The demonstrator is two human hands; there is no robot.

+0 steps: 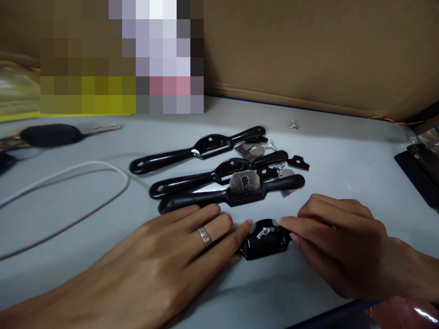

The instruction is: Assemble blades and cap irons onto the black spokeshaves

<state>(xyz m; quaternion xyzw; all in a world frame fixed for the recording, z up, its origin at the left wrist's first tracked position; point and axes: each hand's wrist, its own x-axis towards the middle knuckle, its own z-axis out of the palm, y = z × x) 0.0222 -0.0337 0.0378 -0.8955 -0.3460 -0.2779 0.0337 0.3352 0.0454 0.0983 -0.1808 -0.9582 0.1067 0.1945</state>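
Note:
A black spokeshave (279, 242) with a silver wing screw (265, 232) on its middle lies between my two hands at the table's near side. My left hand (181, 256), wearing a ring, covers one handle, its index fingertip against the body. On the other side, my right hand (343, 242) is closed round the right end, thumb and index finger at the body; both handles are hidden. Just beyond lie a spokeshave with a loose blade (236, 183) on it, a middle spokeshave (187, 183) and a far spokeshave (164, 160).
Loose wing screws (293, 124), a black cap plate (298, 162) and a steel blade (245, 151) lie around the tools. A key (51, 135) and a white cable (113, 201) are at left. A dark flat object (416, 173) lies at right. Cardboard (318, 50) stands behind.

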